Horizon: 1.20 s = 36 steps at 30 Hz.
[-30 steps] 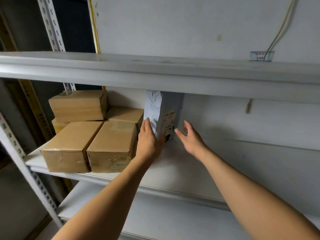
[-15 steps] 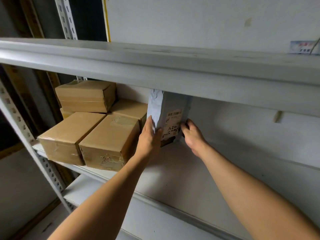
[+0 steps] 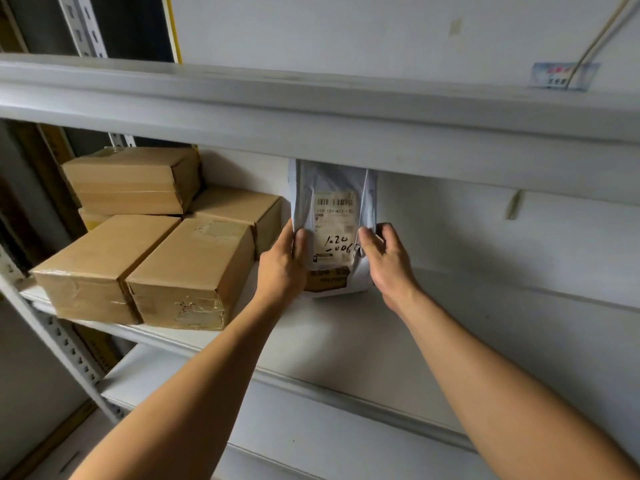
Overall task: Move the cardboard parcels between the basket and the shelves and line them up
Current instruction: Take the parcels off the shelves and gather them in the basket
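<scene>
Parcels on middle shelf [image 3: 311, 327]
White mailer [image 3: 334, 216] is standing upright, label facing out; five brown cartons [image 3: 152, 258] are sitting grouped just left.

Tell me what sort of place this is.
Probably a parcel storeroom: slotted metal shelving, taped cardboard boxes stacked on it, and a pale mailer bag with a barcode label held upright by both hands.

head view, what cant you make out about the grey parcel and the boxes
- Grey parcel: its top is hidden behind the upper shelf in the head view.
- Its label: the small print is too small to read, and the lower part is dark.
- Its sides: covered by the left hand and right hand.
- Low box at the back: mostly hidden by the boxes stacked around it.
- Basket: out of frame.
</scene>
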Each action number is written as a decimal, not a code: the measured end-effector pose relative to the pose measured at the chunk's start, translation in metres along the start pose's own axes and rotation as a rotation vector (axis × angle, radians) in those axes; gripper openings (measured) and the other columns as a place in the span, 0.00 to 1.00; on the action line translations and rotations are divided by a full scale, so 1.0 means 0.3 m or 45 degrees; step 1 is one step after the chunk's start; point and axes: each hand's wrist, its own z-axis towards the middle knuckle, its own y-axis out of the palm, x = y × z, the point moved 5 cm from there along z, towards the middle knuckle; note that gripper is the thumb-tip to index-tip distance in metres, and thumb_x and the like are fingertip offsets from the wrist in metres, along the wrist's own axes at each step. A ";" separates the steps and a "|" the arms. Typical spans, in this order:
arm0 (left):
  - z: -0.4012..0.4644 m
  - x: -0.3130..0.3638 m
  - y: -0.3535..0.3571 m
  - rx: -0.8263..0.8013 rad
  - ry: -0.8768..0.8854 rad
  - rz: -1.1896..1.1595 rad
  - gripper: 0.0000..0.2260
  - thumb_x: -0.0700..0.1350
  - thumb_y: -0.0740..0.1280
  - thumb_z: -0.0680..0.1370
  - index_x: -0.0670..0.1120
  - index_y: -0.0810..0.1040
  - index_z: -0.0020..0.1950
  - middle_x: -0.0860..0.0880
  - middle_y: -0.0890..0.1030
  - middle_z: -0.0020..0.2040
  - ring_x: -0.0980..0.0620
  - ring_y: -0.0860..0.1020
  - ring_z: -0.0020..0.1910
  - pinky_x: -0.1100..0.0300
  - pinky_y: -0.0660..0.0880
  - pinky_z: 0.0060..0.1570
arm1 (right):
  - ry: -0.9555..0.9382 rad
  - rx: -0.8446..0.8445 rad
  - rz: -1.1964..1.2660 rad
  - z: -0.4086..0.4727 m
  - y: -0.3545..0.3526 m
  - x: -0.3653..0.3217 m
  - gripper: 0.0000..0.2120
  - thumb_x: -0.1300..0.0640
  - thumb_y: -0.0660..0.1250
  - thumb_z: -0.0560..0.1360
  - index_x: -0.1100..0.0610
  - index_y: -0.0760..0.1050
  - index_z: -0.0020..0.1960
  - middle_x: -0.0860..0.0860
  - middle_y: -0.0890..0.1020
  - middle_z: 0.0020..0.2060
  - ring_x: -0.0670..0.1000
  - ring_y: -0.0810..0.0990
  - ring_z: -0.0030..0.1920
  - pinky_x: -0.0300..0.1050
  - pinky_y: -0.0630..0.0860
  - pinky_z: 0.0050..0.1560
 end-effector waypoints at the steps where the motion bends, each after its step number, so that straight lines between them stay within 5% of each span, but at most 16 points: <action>1: -0.001 -0.003 0.002 -0.009 -0.015 -0.020 0.14 0.57 0.55 0.87 0.54 0.78 0.58 0.51 0.84 0.46 0.47 0.83 0.45 0.52 0.82 0.43 | -0.003 -0.001 0.015 -0.020 -0.013 -0.006 0.11 0.42 0.66 0.84 0.50 0.74 0.55 0.47 0.84 0.51 0.46 0.83 0.51 0.41 0.77 0.49; 6: -0.050 0.005 0.012 -0.146 -0.070 -0.118 0.16 0.59 0.57 0.86 0.50 0.79 0.53 0.49 0.85 0.48 0.43 0.82 0.49 0.43 0.81 0.53 | 0.023 0.099 0.053 -0.145 -0.084 -0.038 0.08 0.43 0.66 0.84 0.47 0.77 0.51 0.42 0.82 0.41 0.48 0.79 0.45 0.49 0.76 0.46; 14: -0.207 0.085 0.040 -0.475 0.097 -0.180 0.18 0.63 0.56 0.85 0.54 0.80 0.60 0.49 0.86 0.53 0.40 0.83 0.53 0.43 0.81 0.56 | 0.102 0.271 0.251 -0.485 -0.193 -0.094 0.15 0.54 0.64 0.86 0.52 0.76 0.71 0.49 0.86 0.61 0.49 0.84 0.63 0.43 0.81 0.61; 19: -0.372 0.187 0.139 -0.723 0.170 -0.338 0.16 0.63 0.57 0.84 0.57 0.79 0.59 0.56 0.86 0.55 0.50 0.84 0.53 0.44 0.83 0.54 | 0.139 0.468 0.181 -0.753 -0.337 -0.159 0.12 0.54 0.64 0.86 0.55 0.78 0.67 0.51 0.87 0.58 0.50 0.85 0.61 0.49 0.82 0.64; 24: -0.573 0.330 0.254 -0.940 0.236 -0.436 0.12 0.61 0.60 0.85 0.61 0.81 0.61 0.62 0.86 0.51 0.61 0.84 0.52 0.54 0.83 0.53 | 0.136 0.703 0.123 -1.032 -0.501 -0.224 0.14 0.53 0.65 0.85 0.52 0.77 0.70 0.50 0.86 0.60 0.49 0.85 0.63 0.46 0.82 0.62; 30: -0.897 0.538 0.403 -1.231 0.307 -0.503 0.12 0.61 0.60 0.85 0.62 0.80 0.61 0.63 0.85 0.51 0.67 0.82 0.51 0.73 0.76 0.41 | 0.124 0.995 0.107 -1.388 -0.729 -0.253 0.15 0.55 0.66 0.85 0.49 0.76 0.71 0.46 0.86 0.61 0.47 0.84 0.64 0.45 0.81 0.63; 36: -1.366 0.697 0.586 -1.539 0.254 -0.493 0.10 0.61 0.61 0.85 0.66 0.81 0.61 0.68 0.85 0.46 0.69 0.82 0.45 0.69 0.76 0.39 | 0.190 1.300 0.095 -1.869 -0.963 -0.218 0.16 0.59 0.64 0.86 0.51 0.76 0.72 0.48 0.85 0.65 0.51 0.82 0.67 0.53 0.78 0.69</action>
